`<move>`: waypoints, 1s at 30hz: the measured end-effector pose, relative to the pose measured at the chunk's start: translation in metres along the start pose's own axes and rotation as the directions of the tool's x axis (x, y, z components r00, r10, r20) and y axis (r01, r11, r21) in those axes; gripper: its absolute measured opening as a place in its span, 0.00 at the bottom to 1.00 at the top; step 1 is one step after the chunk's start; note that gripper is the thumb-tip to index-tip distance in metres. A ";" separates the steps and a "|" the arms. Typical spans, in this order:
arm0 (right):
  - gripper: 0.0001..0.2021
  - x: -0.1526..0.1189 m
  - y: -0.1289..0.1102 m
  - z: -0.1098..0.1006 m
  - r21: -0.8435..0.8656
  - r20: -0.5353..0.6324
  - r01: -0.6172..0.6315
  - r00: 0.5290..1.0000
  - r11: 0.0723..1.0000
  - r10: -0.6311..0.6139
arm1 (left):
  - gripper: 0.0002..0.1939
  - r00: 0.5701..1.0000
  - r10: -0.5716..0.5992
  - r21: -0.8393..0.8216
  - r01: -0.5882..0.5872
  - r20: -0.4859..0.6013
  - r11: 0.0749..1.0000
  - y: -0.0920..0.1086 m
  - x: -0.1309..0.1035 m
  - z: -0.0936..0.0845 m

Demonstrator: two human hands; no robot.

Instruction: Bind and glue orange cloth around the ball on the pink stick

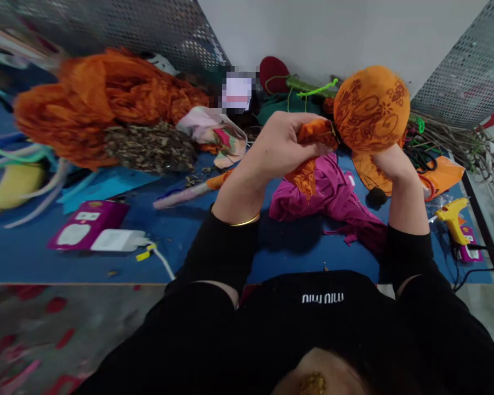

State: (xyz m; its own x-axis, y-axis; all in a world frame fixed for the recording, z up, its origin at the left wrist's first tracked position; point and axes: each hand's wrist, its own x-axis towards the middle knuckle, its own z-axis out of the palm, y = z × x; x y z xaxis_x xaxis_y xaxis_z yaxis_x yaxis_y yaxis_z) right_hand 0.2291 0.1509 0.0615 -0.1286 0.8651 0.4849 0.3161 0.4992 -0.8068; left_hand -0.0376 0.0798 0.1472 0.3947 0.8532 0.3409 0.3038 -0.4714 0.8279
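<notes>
A round ball wrapped in orange patterned cloth (371,109) is at the upper right. Just left of it, my left hand (286,140) is closed on a gathered bunch of orange cloth (302,178), whose loose end hangs below the fingers. My right hand (391,162) is beneath the ball, and its fingers are hidden behind it. Below my hands, a magenta cloth (327,195) lies crumpled on the blue table (206,247). More orange patterned cloth (368,173) hangs or lies beside my right wrist.
At left are orange fabric (107,104), a bag of dried bits (152,148), a purple box (86,225) and a white plug (117,240). A yellow glue gun (453,219) and twigs (456,137) are at right. A pale stick (185,196) lies near my left forearm.
</notes>
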 end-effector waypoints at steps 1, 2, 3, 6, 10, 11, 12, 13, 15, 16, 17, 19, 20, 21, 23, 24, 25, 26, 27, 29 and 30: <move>0.13 -0.003 -0.008 0.011 0.070 0.019 -0.029 0.999 0.997 0.028 | 0.13 1.000 -0.006 -0.006 0.006 0.006 1.000 0.001 0.000 -0.002; 0.15 -0.006 -0.017 0.022 0.142 0.043 -0.055 0.998 0.988 0.049 | 0.13 1.000 -0.017 0.000 0.017 0.011 1.000 0.002 0.000 -0.004; 0.17 -0.009 -0.027 0.033 0.217 0.073 -0.072 0.996 0.974 0.058 | 0.13 0.999 -0.032 0.008 0.032 0.008 0.999 0.003 0.000 -0.005; 0.20 -0.017 -0.056 0.051 0.317 0.187 -0.047 0.982 0.947 -0.014 | 0.13 0.997 -0.072 0.008 0.072 -0.026 0.997 -0.001 0.002 -0.010; 0.22 -0.031 -0.094 0.048 0.083 0.233 0.084 0.967 0.993 -0.101 | 0.12 0.996 -0.042 0.001 0.042 -0.074 0.999 -0.009 0.005 -0.015; 0.21 -0.035 -0.103 0.046 0.008 0.183 0.127 0.975 0.992 -0.126 | 0.12 0.996 -0.042 0.018 0.043 -0.074 0.999 -0.009 0.006 -0.015; 0.20 -0.040 -0.111 0.045 -0.055 0.119 0.167 0.980 0.984 -0.160 | 0.12 0.996 -0.047 0.034 0.050 -0.073 0.998 -0.009 0.006 -0.015; 0.18 -0.044 -0.118 0.044 -0.099 0.053 0.204 0.978 0.974 -0.199 | 0.11 0.996 -0.056 0.042 0.059 -0.071 0.997 -0.008 0.006 -0.015; 0.17 -0.052 -0.126 0.046 -0.119 -0.050 0.268 0.960 0.956 -0.275 | 0.10 0.996 -0.062 0.031 0.064 -0.066 0.997 -0.005 0.007 -0.014; 0.17 -0.055 -0.127 0.048 -0.098 -0.078 0.305 0.947 0.947 -0.313 | 0.09 0.996 -0.054 0.011 0.055 -0.068 0.998 -0.004 0.008 -0.013; 0.16 -0.056 -0.126 0.051 -0.063 -0.089 0.347 0.932 0.936 -0.351 | 0.09 0.997 -0.043 -0.006 0.043 -0.062 0.999 -0.003 0.009 -0.011; 0.16 -0.056 -0.119 0.055 0.028 -0.056 0.412 0.910 0.911 -0.410 | 0.10 0.999 -0.025 -0.009 0.025 -0.041 1.000 -0.005 0.011 -0.008; 0.17 -0.054 -0.114 0.056 0.074 -0.025 0.415 0.910 0.907 -0.414 | 0.11 0.999 -0.025 0.008 0.025 -0.027 1.000 -0.006 0.012 -0.006; 0.19 -0.052 -0.108 0.057 0.113 -0.005 0.395 0.918 0.912 -0.397 | 0.10 0.999 -0.029 0.035 0.029 -0.013 0.999 -0.009 0.014 -0.004; 0.25 -0.047 -0.098 0.056 0.147 -0.023 0.302 0.953 0.942 -0.302 | 0.05 0.999 -0.028 0.096 0.030 -0.024 0.995 -0.013 0.016 0.000; 0.26 -0.045 -0.095 0.055 0.139 -0.054 0.253 0.967 0.958 -0.247 | 0.08 0.999 -0.018 0.118 0.023 -0.044 0.993 -0.014 0.017 0.002; 0.26 -0.044 -0.093 0.053 0.121 -0.085 0.211 0.976 0.970 -0.202 | 0.14 0.998 -0.006 0.128 0.014 -0.063 0.992 -0.015 0.017 0.003; 0.25 -0.044 -0.094 0.052 0.098 -0.108 0.181 0.979 0.979 -0.170 | 0.19 0.997 0.004 0.127 0.006 -0.082 0.992 -0.015 0.017 0.004; 0.25 -0.044 -0.096 0.050 0.079 -0.120 0.160 0.982 0.984 -0.149 | 0.22 0.995 0.005 0.121 0.006 -0.098 0.993 -0.014 0.017 0.005; 0.23 -0.047 -0.104 0.046 0.076 -0.128 0.129 0.985 0.989 -0.118 | 0.20 0.994 -0.019 0.113 0.031 -0.107 0.993 -0.011 0.017 0.006; 0.23 -0.049 -0.108 0.045 0.089 -0.132 0.114 0.986 0.989 -0.102 | 0.17 0.993 -0.035 0.110 0.047 -0.114 0.993 -0.009 0.016 0.006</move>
State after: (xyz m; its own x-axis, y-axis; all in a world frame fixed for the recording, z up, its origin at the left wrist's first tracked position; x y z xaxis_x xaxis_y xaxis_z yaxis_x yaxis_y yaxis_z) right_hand 0.1586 0.0572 0.1094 -0.0350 0.7956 0.6048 0.2146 0.5971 -0.7730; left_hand -0.0289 0.0967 0.1422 0.2825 0.8890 0.3604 0.4159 -0.4520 0.7891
